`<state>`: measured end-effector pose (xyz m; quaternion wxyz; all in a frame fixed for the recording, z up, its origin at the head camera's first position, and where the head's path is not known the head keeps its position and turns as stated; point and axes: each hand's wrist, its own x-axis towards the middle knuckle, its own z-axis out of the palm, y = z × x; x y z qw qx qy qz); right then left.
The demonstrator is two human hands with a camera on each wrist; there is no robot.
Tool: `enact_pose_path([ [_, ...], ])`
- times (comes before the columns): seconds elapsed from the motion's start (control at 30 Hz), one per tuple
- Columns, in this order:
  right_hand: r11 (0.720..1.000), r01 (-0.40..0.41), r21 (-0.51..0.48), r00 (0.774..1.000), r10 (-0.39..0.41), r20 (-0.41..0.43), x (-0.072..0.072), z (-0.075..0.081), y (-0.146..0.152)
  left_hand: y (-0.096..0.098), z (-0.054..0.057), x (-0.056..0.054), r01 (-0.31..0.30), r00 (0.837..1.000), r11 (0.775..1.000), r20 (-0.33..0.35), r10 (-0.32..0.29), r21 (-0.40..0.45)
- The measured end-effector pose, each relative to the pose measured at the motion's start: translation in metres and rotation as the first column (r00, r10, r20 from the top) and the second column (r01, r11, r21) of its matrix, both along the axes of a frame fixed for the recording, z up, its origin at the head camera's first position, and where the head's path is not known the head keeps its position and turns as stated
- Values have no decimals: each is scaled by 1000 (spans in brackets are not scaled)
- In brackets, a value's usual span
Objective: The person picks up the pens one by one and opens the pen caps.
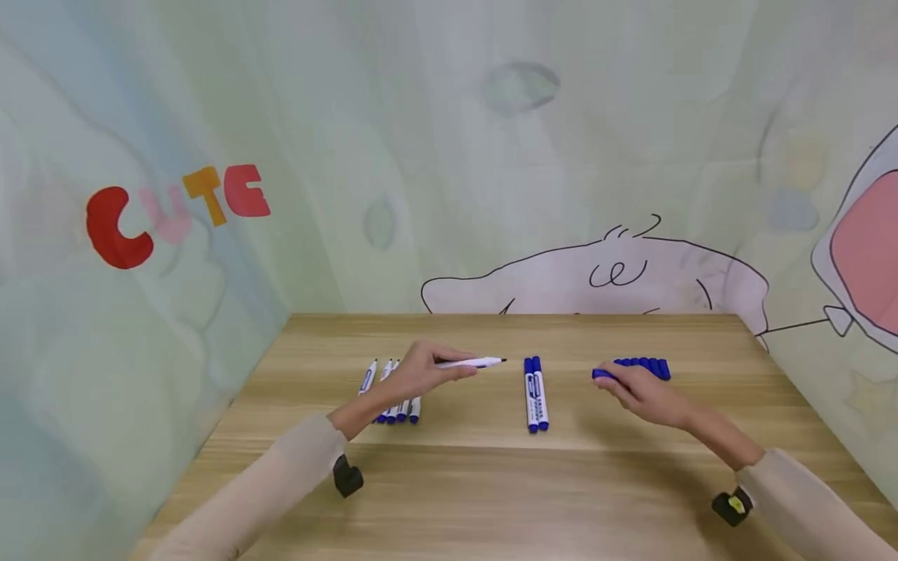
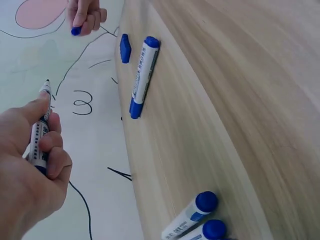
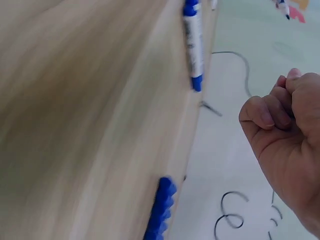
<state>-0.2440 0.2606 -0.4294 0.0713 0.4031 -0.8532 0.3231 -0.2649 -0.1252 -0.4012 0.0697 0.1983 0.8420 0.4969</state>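
Observation:
My left hand [image 1: 429,371] holds an uncapped whiteboard marker [image 1: 484,362], its dark tip pointing right. In the left wrist view the fingers curl round the white barrel of that marker [image 2: 39,142]. My right hand [image 1: 648,393] pinches a blue marker cap [image 1: 602,374], its open end facing left in the head view; the right wrist view hides the cap behind the fingers. Between the hands, two capped markers [image 1: 536,393] lie side by side on the table. Just beyond the right hand sits a row of several loose blue caps [image 1: 654,366].
Several uncapped markers [image 1: 391,417] lie in a row on the left of the wooden table [image 1: 491,499], partly under the left forearm. A printed curtain [image 1: 337,156] rises behind the table's far edge and along its sides.

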Motion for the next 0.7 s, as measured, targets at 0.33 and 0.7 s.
enact_pose_path([
  [0.33, 1000, 14, 10, 981, -15, 191, -2, 1, -5, 4, -4, -1, 65, 997, 998, -42, -64, 10],
  [0.7, 994, 69, 79, 965, -87, 247, 3, 1, -2, 2, -12, 4, 45, 999, 998, -15, -44, 41],
])
